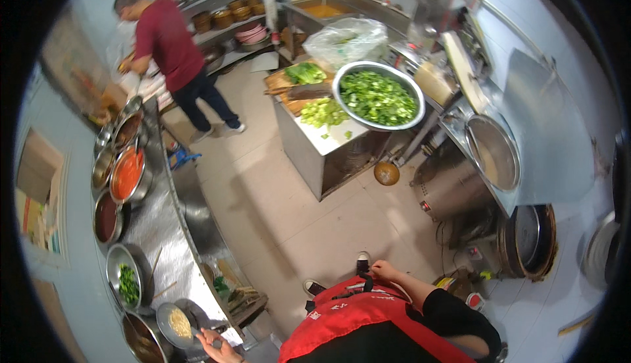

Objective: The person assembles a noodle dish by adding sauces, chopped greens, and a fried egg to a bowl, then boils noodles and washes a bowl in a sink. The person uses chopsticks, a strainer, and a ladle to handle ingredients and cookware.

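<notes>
My left hand [217, 345] is at the counter's near end, its fingers curled around a grey handle-like end beside a shallow grey bowl [166, 332] of pale, noodle-like food. My right hand [387, 270] is in front of my red apron [340, 318], its fingers curled and nothing visible in them. Left of the shallow bowl stand a metal bowl of chopped greens [129, 284] and a deep metal pot [140, 336] with dark contents and a utensil. Two thin sticks [157, 264] lie on the metal counter [162, 225].
Pots of red sauce [128, 174] and darker sauce [106, 217] line the counter. Ahead, a worktable [323, 143] bears a cleaver [309, 91] and a large bowl of cut greens [378, 97]. A person in a maroon shirt [170, 42] stands far left. A steel cooker [453, 180] is at right.
</notes>
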Motion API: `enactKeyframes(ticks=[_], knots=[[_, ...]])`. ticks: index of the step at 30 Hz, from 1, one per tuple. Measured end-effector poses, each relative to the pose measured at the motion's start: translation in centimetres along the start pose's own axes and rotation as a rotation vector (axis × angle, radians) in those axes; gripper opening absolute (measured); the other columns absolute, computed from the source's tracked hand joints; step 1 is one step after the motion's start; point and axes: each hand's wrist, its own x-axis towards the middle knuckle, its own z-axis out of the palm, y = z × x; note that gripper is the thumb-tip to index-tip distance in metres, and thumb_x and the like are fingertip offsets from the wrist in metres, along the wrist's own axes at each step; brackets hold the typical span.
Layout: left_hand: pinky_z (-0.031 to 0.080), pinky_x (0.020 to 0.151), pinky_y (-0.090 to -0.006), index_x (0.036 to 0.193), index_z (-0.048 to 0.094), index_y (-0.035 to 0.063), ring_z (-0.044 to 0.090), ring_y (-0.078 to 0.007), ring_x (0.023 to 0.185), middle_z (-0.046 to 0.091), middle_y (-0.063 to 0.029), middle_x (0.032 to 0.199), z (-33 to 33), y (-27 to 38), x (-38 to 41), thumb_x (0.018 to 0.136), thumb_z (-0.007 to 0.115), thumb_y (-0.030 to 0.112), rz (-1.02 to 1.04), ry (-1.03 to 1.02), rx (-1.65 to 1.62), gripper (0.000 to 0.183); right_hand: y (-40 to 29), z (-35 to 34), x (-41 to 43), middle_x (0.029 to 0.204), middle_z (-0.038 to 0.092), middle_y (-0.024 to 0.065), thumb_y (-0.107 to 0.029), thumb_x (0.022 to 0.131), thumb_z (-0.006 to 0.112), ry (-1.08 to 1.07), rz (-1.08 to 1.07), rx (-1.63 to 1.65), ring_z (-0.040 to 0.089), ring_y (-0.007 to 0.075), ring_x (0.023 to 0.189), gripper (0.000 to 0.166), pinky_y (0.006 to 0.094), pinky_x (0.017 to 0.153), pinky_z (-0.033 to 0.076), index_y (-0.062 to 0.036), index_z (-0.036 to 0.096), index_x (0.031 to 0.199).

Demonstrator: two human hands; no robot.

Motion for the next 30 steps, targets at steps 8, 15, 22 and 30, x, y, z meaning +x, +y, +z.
enactKeyframes(ticks=[8, 15, 22, 30], knots=[[0.042, 0.052, -0.0270, 0.085, 0.043, 0.0071, 0.038, -0.0070, 0.054, 0.038, 0.0038, 0.060, 3.8, -12.7, -4.9, 0.085, 0.058, 0.024, -0.087, 0.137, 0.588, 0.023, 11.8, -8.2, -4.5, 0.067, 0.062, 0.0126, -0.013, 0.082, 0.049, 0.199, 0.495, 0.486, 0.060, 0.0189, 0.056, 0.020, 0.0294, 0.049, 0.049, 0.0023, 0.058, 0.074], [0.037, 0.042, -0.0169, 0.107, 0.049, -0.0017, 0.037, -0.0044, 0.049, 0.037, 0.0021, 0.063, 9.6, -30.1, -15.9, 0.091, 0.051, 0.015, -0.664, -0.179, 0.409, 0.023, 20.7, -16.0, -5.9, 0.066, 0.061, 0.0111, -0.017, 0.084, 0.048, 0.462, 0.442, 0.609, 0.059, 0.0175, 0.055, 0.020, 0.0291, 0.048, 0.047, 0.0009, 0.058, 0.080], [0.025, 0.036, -0.0158, 0.120, 0.042, 0.0013, 0.027, -0.0018, 0.041, 0.034, 0.0010, 0.066, 12.9, -45.4, -21.1, 0.091, 0.048, 0.014, -0.985, -0.370, 0.871, 0.032, 18.5, -25.3, -6.2, 0.074, 0.062, 0.0070, -0.012, 0.087, 0.048, 0.780, 0.186, 0.911, 0.059, 0.0131, 0.062, 0.015, 0.0245, 0.054, 0.047, -0.0003, 0.055, 0.095], [0.021, 0.032, -0.0149, 0.116, 0.042, 0.0021, 0.027, -0.0001, 0.040, 0.035, 0.0022, 0.066, 16.5, -62.0, -20.7, 0.086, 0.055, 0.010, -1.376, -0.482, 1.141, 0.033, 13.6, -43.1, -2.1, 0.078, 0.061, 0.0071, -0.010, 0.091, 0.046, 1.092, -0.013, 1.036, 0.058, 0.0130, 0.067, 0.014, 0.0229, 0.057, 0.047, -0.0017, 0.055, 0.098]])
